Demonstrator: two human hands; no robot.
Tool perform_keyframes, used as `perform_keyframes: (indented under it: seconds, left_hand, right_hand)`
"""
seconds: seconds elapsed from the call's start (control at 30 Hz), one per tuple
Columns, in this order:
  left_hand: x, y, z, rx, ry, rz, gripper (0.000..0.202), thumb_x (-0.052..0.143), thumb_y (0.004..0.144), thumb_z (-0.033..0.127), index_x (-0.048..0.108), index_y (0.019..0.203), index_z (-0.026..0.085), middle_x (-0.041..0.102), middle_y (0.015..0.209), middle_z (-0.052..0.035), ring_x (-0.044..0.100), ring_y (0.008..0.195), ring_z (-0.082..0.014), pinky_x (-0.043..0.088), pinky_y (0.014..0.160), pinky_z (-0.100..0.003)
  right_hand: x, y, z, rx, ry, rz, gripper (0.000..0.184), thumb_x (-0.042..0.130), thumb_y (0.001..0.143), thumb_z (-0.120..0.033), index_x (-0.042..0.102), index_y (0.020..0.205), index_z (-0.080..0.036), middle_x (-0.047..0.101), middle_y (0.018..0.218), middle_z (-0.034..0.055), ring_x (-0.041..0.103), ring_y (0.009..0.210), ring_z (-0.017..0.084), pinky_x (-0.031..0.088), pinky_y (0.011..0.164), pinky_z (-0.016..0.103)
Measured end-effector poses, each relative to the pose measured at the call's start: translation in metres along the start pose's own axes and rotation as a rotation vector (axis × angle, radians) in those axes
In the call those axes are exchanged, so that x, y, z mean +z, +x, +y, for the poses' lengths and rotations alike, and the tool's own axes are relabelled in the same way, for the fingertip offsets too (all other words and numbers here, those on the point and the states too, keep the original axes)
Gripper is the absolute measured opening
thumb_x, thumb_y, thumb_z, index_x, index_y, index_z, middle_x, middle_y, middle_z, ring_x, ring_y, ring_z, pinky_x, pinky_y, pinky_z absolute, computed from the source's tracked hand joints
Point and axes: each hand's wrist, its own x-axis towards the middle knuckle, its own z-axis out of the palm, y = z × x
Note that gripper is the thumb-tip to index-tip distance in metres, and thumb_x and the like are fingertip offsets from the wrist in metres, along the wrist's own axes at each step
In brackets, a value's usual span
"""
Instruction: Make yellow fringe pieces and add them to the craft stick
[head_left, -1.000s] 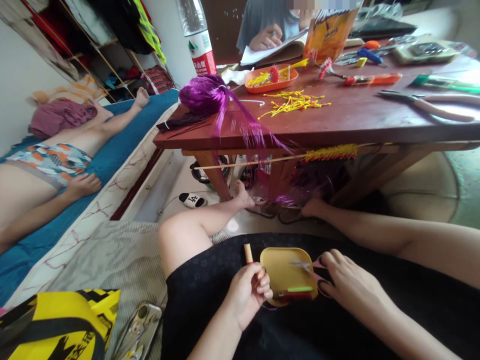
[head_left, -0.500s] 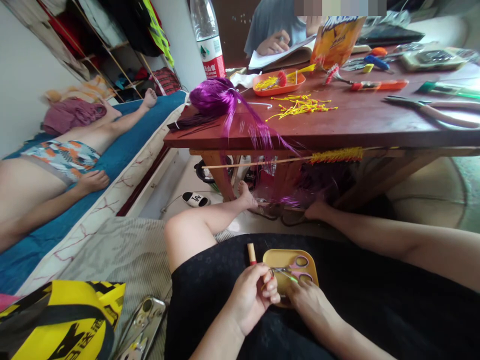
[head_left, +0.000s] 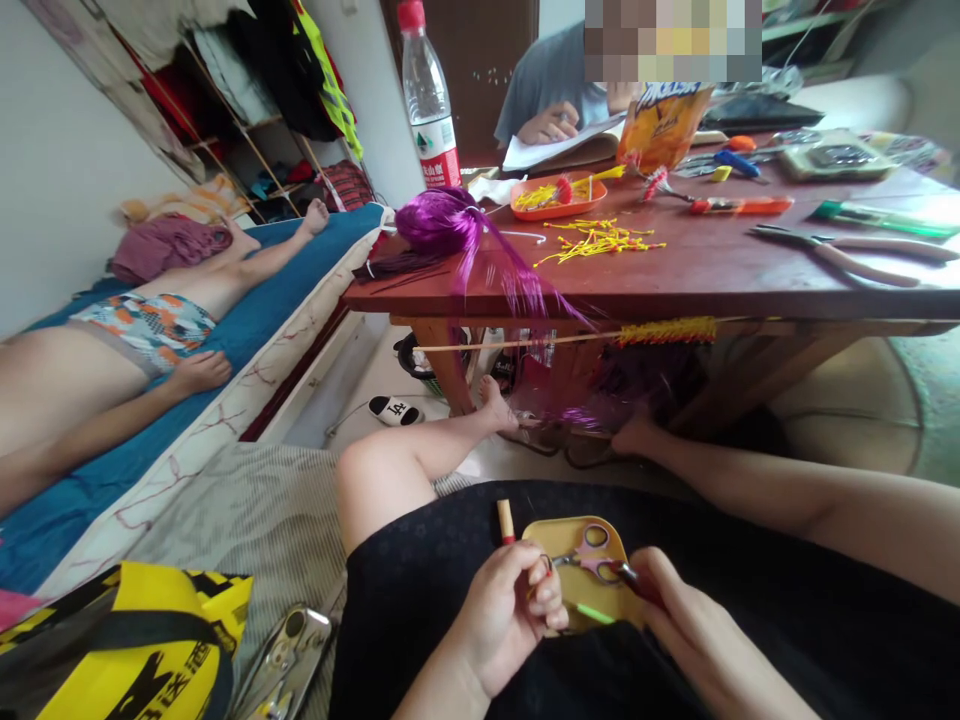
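Observation:
My left hand [head_left: 510,615] is closed in a pinch over my lap. Something thin with a small red tip shows at its fingertips, mostly hidden by the fingers. In my right hand [head_left: 686,610] is a dark red-handled tool [head_left: 637,580] with a dark tip, its kind unclear, held over the right edge of a yellow tray [head_left: 559,530]. Pink-handled scissors [head_left: 595,550] and a bright green stick [head_left: 595,612] lie in that tray. Beside my left hand a pale wooden stick with a red band [head_left: 505,517] pokes up.
Ahead, the red-brown table [head_left: 465,288] bears purple fibres [head_left: 435,222], yellow red-tipped stems [head_left: 600,240], an orange tray [head_left: 525,210], pliers [head_left: 840,250] and a bottle [head_left: 431,110]. A person [head_left: 547,90] sits behind it; another lies on the bed [head_left: 300,245] at left.
My right hand has come out of the yellow tray, moved right and now holds the dark red tool. My left hand keeps its pinch, nearly still. The camera view has tilted up slightly.

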Motion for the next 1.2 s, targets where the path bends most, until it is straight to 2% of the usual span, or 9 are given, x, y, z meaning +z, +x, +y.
perform_keyframes:
  seconds: [0.07, 0.17, 0.2, 0.27, 0.33, 0.37, 0.5, 0.67, 1.2]
  left_hand:
    - [0.003, 0.000, 0.000, -0.006, 0.003, -0.013, 0.026, 0.058, 0.068, 0.024, 0.043, 0.049, 0.016, 0.038, 0.042, 0.0051, 0.026, 0.041, -0.0049, 0.023, 0.047, -0.021]
    - [0.005, 0.001, -0.002, 0.000, 0.013, 0.002, 0.027, 0.060, 0.067, 0.026, 0.043, 0.049, 0.016, 0.039, 0.042, 0.0051, 0.026, 0.040, -0.0049, 0.023, 0.047, -0.021]
    - [0.005, 0.001, -0.003, -0.001, 0.010, 0.010, 0.027, 0.060, 0.066, 0.027, 0.043, 0.049, 0.016, 0.039, 0.041, 0.0051, 0.026, 0.040, -0.0049, 0.023, 0.047, -0.021]
    - [0.004, 0.001, -0.004, -0.009, -0.010, 0.019, 0.029, 0.063, 0.065, 0.029, 0.043, 0.048, 0.016, 0.039, 0.041, 0.0054, 0.026, 0.040, -0.0048, 0.024, 0.047, -0.021]
    - [0.002, 0.000, -0.005, -0.011, -0.037, 0.024, 0.030, 0.065, 0.063, 0.030, 0.043, 0.048, 0.016, 0.038, 0.040, 0.0060, 0.025, 0.040, -0.0044, 0.024, 0.047, -0.021]
    - [0.002, 0.001, -0.006, -0.006, -0.046, 0.027, 0.031, 0.066, 0.063, 0.031, 0.043, 0.049, 0.016, 0.038, 0.040, 0.0063, 0.025, 0.040, -0.0043, 0.024, 0.047, -0.020]
    - [0.002, 0.002, -0.009, 0.041, -0.037, 0.023, 0.030, 0.066, 0.064, 0.032, 0.044, 0.051, 0.016, 0.038, 0.040, 0.0067, 0.025, 0.040, -0.0042, 0.023, 0.046, -0.020]
    - [0.003, 0.003, -0.011, 0.059, 0.013, 0.010, 0.031, 0.066, 0.065, 0.033, 0.043, 0.051, 0.016, 0.039, 0.041, 0.0060, 0.028, 0.041, -0.0050, 0.025, 0.046, -0.021]
    - [0.001, 0.001, -0.011, 0.057, 0.101, -0.024, 0.032, 0.063, 0.067, 0.031, 0.038, 0.054, 0.017, 0.034, 0.044, 0.0069, 0.026, 0.043, -0.0052, 0.021, 0.046, -0.021]
  right_hand:
    - [-0.012, -0.004, -0.016, 0.167, 0.515, -0.021, 0.036, 0.034, 0.087, -0.045, 0.050, 0.105, -0.018, 0.061, 0.101, 0.0078, 0.057, 0.094, 0.019, 0.045, 0.081, 0.026]
    - [-0.006, 0.000, -0.028, 0.332, 0.877, 0.034, 0.058, 0.051, 0.073, -0.063, 0.054, 0.108, -0.017, 0.056, 0.113, 0.0097, 0.048, 0.110, 0.024, 0.039, 0.091, 0.030]
    - [0.000, 0.003, -0.030, 0.325, 0.924, 0.056, 0.058, 0.055, 0.070, -0.064, 0.056, 0.104, -0.017, 0.059, 0.107, 0.0090, 0.051, 0.104, 0.024, 0.041, 0.087, 0.030]
    - [0.012, 0.010, -0.032, 0.251, 0.984, 0.057, 0.049, 0.057, 0.071, -0.061, 0.059, 0.093, -0.017, 0.061, 0.079, 0.0035, 0.057, 0.075, 0.018, 0.046, 0.068, 0.026]
    - [0.020, 0.016, -0.036, 0.199, 1.045, 0.048, 0.045, 0.058, 0.071, -0.061, 0.058, 0.082, -0.018, 0.050, 0.058, -0.0032, 0.047, 0.051, 0.011, 0.041, 0.050, 0.021]
    - [0.022, 0.018, -0.039, 0.207, 1.072, 0.056, 0.045, 0.060, 0.068, -0.062, 0.057, 0.079, -0.018, 0.047, 0.056, -0.0043, 0.044, 0.048, 0.010, 0.038, 0.047, 0.020]
    - [0.022, 0.020, -0.051, 0.351, 1.110, 0.160, 0.051, 0.058, 0.064, -0.067, 0.058, 0.068, -0.017, 0.053, 0.065, 0.0000, 0.047, 0.059, 0.013, 0.039, 0.053, 0.021]
    - [0.029, 0.020, -0.055, 0.460, 1.109, 0.147, 0.052, 0.052, 0.067, -0.068, 0.047, 0.059, -0.018, 0.040, 0.053, -0.0051, 0.037, 0.047, 0.009, 0.034, 0.046, 0.021]
    - [0.044, 0.022, -0.038, 0.344, 0.933, 0.161, 0.057, 0.042, 0.070, -0.073, 0.047, 0.054, -0.019, 0.047, 0.059, 0.0016, 0.046, 0.058, 0.016, 0.040, 0.054, 0.025]
